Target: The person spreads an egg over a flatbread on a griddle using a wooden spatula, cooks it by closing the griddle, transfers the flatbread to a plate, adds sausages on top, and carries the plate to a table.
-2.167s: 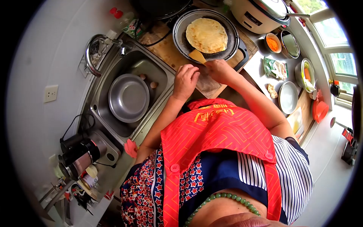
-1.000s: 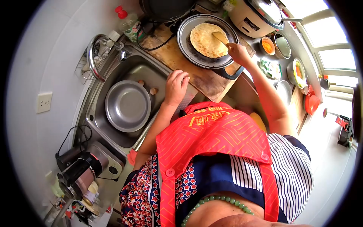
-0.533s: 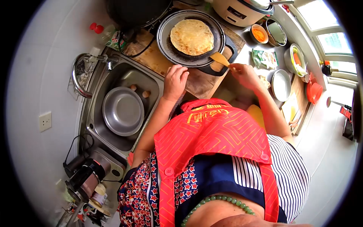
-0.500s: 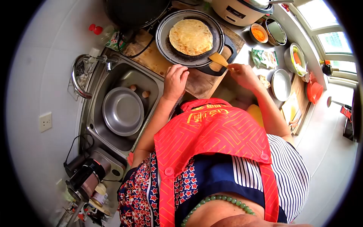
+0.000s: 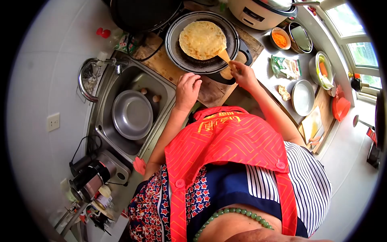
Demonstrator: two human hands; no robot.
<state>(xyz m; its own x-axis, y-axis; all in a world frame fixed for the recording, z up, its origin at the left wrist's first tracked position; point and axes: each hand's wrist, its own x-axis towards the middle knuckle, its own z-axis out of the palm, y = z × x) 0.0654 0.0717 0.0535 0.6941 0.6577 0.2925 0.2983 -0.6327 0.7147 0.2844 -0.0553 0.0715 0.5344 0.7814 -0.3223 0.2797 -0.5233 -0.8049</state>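
Note:
A round golden flatbread (image 5: 202,39) lies in a dark round electric griddle pan (image 5: 174,51) on the counter. My right hand (image 5: 243,76) is closed on the handle of a wooden spatula (image 5: 224,55), whose blade meets the flatbread's lower right edge; whether it is underneath, I cannot tell. Just below the griddle's front rim is my left hand (image 5: 188,92), its fingers loosely bent and thumb apart, with nothing visible in it.
A wooden board (image 5: 215,90) lies under the griddle. At left, the sink (image 5: 105,131) contains a metal basin (image 5: 132,115) and eggshell pieces. Toward the right stand a rice cooker (image 5: 252,14), a bowl of shredded carrot (image 5: 280,38), a food packet (image 5: 286,66) and a metal dish (image 5: 303,97).
My right hand has moved left and slightly down, bringing the spatula from the griddle's rim to the flatbread's edge. My left hand has shifted slightly down.

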